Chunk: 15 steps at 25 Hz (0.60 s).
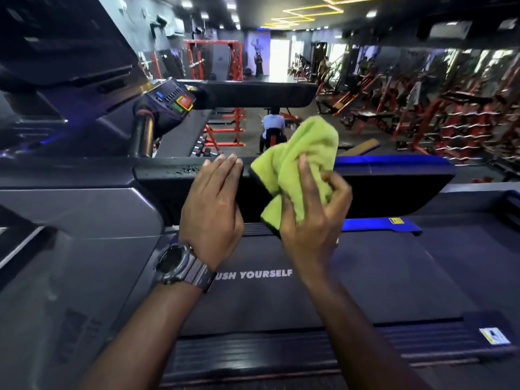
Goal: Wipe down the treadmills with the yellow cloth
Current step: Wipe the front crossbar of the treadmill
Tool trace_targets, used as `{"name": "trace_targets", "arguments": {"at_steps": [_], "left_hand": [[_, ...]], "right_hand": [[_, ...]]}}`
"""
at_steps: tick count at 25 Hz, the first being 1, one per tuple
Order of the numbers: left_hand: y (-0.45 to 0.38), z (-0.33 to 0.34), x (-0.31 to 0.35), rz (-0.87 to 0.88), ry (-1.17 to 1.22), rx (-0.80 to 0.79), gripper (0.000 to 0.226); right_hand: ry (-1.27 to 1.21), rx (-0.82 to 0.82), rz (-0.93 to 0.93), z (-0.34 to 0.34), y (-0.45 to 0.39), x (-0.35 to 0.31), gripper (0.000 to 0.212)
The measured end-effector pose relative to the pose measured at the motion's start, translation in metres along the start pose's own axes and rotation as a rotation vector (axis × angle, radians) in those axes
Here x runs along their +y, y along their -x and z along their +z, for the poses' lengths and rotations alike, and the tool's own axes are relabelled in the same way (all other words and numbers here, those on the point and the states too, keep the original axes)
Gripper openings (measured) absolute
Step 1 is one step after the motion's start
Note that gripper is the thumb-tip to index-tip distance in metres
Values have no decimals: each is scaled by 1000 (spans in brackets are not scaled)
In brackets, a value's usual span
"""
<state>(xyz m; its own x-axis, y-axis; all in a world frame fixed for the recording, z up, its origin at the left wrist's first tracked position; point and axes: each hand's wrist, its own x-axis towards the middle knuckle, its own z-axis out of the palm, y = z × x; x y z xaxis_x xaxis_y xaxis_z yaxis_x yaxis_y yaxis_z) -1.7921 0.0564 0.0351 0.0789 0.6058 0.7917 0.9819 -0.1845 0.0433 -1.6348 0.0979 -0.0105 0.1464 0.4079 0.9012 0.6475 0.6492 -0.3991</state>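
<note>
cloth (298, 161): fuzzy terry | treadmill belt (365, 277): matt rubbery | watch (176, 263): glossy face

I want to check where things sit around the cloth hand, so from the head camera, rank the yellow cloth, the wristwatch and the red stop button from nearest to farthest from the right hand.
1. Yellow cloth: gripped in the right hand.
2. Wristwatch: on the left wrist, lower left.
3. Red stop button: on the neighbouring treadmill's console, upper left.

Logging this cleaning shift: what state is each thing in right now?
yellow cloth: bunched up, held off the surface.
right hand: grip closed on the cloth.
left hand: flat, fingers resting on the treadmill's black front cover.
front cover: speckled with droplets near the left hand.
treadmill belt: bare, nothing on it.
wristwatch: worn on left wrist.
</note>
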Motion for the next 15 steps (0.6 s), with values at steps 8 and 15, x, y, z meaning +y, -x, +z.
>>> {"name": "trace_targets", "arguments": {"at_steps": [8,15], "left_hand": [[2,0,1,-14,3,-10,60],[0,-4,0,-20,14,-21,58]], "right_hand": [[-37,-57,-53,6,9,-4,68],[-21,-99,-148,9,12,-9,80]]}}
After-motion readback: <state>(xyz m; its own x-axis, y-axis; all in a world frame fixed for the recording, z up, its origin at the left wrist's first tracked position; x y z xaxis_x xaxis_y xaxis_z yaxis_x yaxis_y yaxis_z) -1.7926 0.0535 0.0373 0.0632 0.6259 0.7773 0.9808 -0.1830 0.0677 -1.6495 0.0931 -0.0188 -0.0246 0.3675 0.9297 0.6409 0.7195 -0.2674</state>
